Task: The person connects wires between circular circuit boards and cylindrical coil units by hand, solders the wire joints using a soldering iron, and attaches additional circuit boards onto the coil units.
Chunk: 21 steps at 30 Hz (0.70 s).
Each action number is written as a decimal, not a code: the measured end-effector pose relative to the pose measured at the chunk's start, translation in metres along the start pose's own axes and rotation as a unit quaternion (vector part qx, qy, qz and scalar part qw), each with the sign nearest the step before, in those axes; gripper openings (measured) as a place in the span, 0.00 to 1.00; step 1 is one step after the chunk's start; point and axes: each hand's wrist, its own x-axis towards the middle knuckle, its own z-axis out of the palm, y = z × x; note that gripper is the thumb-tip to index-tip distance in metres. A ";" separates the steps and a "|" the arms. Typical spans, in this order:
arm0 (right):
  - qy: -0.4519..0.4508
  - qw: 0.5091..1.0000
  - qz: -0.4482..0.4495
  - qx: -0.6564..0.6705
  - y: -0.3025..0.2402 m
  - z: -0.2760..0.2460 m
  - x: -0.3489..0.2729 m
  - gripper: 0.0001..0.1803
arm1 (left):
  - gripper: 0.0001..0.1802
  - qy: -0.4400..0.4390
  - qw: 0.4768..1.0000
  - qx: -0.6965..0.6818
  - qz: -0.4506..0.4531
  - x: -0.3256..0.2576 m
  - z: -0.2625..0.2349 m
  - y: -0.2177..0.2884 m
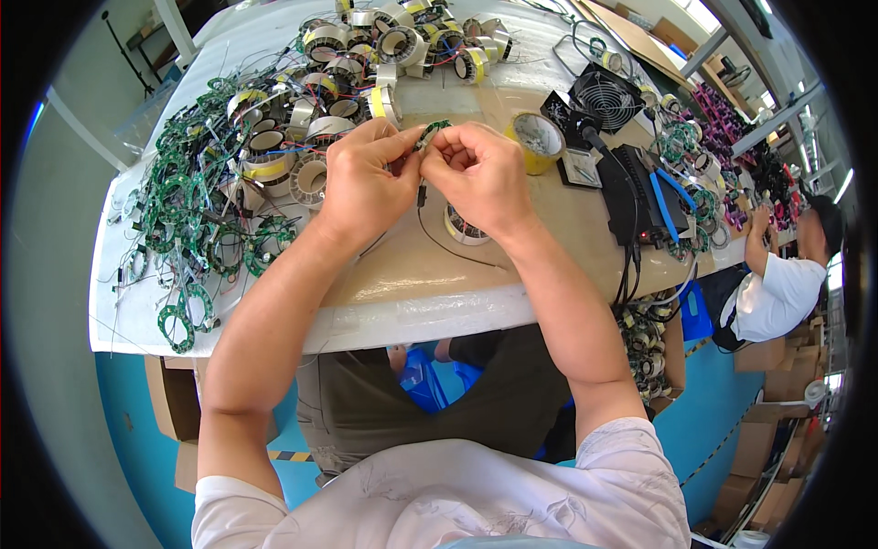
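Above the middle of the table, my left hand [370, 178] and my right hand [485, 174] meet, fingertips closed in a pinch. Between them is a small green circuit board [432, 134], gripped by both hands and partly covered by the fingers. A thin dark cable with a black connector [422, 195] hangs below and curves over the brown mat. Just under my right wrist lies a wire-wound motor stator [465, 225], partly hidden. Left of my left hand, another stator [309, 178] rests at the edge of a pile.
Tangled green ring-shaped boards [178, 188] heap up at the left. Stators with yellow tape [398, 44] crowd the back. To the right are a yellow round tub [538, 140], a black fan [605, 97], a black box [631, 197] and blue-handled pliers [666, 197]. Another person [777, 284] sits far right.
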 end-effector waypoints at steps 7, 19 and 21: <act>0.002 1.000 -0.018 -0.002 0.001 0.001 0.000 0.06 | 0.13 0.011 1.000 -0.019 0.002 0.001 -0.001 0.005; -0.009 0.995 -0.055 -0.082 -0.017 -0.041 0.014 0.18 | 0.13 -0.010 0.999 -0.014 -0.041 0.005 -0.002 0.007; -0.012 0.990 -0.025 -0.139 -0.032 -0.061 0.015 0.22 | 0.13 -0.023 0.998 -0.014 -0.052 0.006 -0.002 0.004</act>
